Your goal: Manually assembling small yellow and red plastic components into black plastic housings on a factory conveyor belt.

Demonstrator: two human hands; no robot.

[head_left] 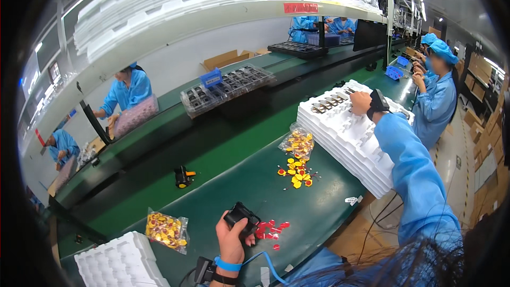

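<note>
My left hand is closed round a small black box-shaped device, held low above the near part of the green bench. Just right of it lie several red pieces. My right arm reaches far right, and my right hand is bent down, fingers together, over the top of a stack of white foam trays. Beside those fingers, several flat metallic parts rest in the tray's slots. What the right fingers grip, if anything, is hidden. Loose yellow-and-red pieces lie between the hands.
Bags of yellow pieces, one near and one farther off, lie on the bench. A black-and-orange item sits on the green belt. Another foam tray stands lower left. A co-worker works at right; a shelf crosses overhead.
</note>
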